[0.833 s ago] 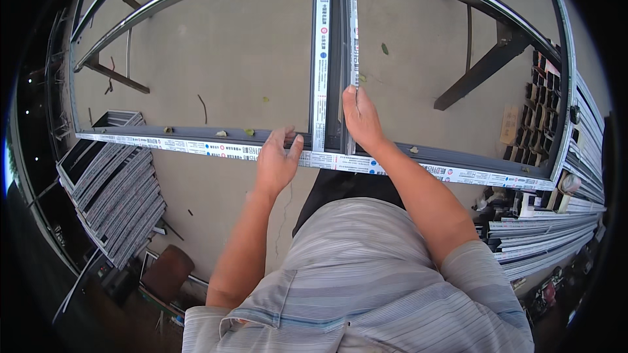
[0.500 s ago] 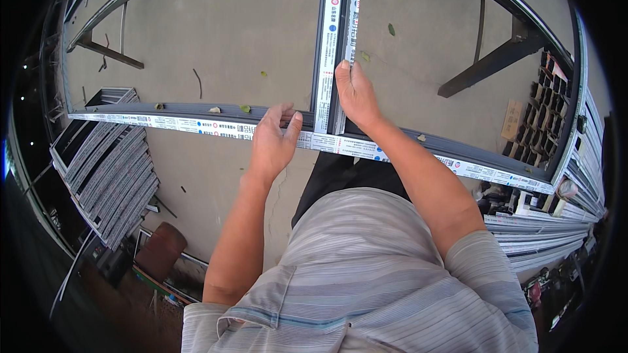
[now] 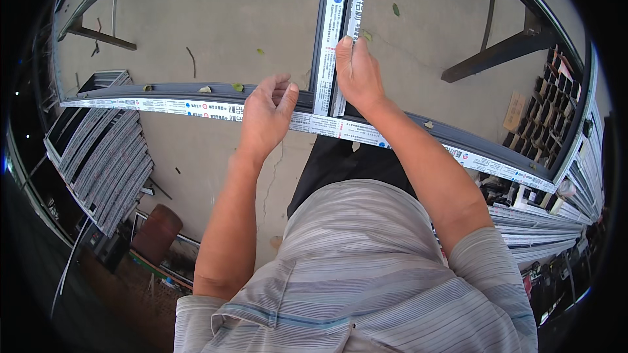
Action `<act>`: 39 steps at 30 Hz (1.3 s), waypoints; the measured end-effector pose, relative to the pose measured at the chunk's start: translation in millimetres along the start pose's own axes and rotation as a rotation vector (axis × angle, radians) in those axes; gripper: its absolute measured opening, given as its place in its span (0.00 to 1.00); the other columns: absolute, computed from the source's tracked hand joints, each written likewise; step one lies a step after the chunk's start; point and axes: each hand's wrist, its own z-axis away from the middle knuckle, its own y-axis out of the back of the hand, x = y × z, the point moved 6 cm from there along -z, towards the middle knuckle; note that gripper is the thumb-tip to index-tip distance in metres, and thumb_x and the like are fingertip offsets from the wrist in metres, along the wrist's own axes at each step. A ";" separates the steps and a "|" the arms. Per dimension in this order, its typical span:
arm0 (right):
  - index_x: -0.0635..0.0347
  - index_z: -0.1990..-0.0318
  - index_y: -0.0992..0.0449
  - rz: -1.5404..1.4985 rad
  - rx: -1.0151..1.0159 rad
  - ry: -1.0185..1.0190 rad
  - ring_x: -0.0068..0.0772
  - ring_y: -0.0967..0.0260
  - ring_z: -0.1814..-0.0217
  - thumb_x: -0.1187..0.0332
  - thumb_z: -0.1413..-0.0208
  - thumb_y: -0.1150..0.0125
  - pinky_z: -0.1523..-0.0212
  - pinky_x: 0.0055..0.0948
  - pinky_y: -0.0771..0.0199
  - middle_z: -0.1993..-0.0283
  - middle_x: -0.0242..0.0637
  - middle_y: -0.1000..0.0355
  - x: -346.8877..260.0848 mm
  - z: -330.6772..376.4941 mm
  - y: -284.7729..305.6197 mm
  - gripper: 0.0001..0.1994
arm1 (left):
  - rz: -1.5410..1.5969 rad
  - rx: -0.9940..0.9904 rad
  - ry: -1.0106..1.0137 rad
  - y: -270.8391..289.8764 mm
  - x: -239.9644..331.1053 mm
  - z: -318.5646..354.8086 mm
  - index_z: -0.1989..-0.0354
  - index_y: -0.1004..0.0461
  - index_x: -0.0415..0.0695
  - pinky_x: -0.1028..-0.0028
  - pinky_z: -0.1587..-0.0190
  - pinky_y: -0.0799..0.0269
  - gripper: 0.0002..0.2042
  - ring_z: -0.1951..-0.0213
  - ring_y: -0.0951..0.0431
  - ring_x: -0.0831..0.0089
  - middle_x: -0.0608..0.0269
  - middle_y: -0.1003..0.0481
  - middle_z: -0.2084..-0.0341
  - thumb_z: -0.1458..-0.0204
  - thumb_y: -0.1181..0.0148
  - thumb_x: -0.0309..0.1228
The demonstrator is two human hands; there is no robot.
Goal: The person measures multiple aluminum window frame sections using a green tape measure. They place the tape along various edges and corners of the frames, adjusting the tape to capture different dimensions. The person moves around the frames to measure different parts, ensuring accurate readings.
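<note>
Bearing leaves, the frame touches the right hand.

Grey floor below, and there's a green leaf at one o'clock, a small yellow-green leaf at eleven, a dark thin strip curving at ten!

The frame looks metallic, its film smooth plastic, the floor matt concrete.
</note>
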 end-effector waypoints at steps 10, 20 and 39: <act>0.67 0.54 0.36 0.089 0.076 -0.034 0.76 0.22 0.65 0.47 0.20 0.60 0.60 0.67 0.24 0.69 0.64 0.21 -9.7 2.5 -3.4 0.26 | -0.020 -0.038 -0.041 -8.4 13.1 -23.0 0.37 0.23 0.30 0.65 0.44 0.21 0.26 0.49 0.15 0.64 0.47 0.15 0.51 0.29 0.36 0.43; 0.68 0.54 0.37 0.014 0.051 0.010 0.75 0.23 0.66 0.47 0.19 0.60 0.63 0.65 0.24 0.70 0.63 0.22 -2.2 -0.4 -8.2 0.26 | 0.039 0.008 -0.013 -3.9 17.4 -36.1 0.38 0.22 0.32 0.68 0.43 0.22 0.25 0.50 0.16 0.69 0.53 0.15 0.54 0.29 0.35 0.43; 0.66 0.54 0.33 -0.083 0.052 0.140 0.34 0.28 0.62 0.46 0.18 0.60 0.56 0.37 0.25 0.66 0.41 0.27 1.1 0.2 -1.7 0.26 | -0.257 0.488 -0.312 31.5 -43.0 7.0 0.46 0.18 0.39 0.68 0.46 0.23 0.12 0.54 0.19 0.68 0.60 0.19 0.54 0.28 0.36 0.35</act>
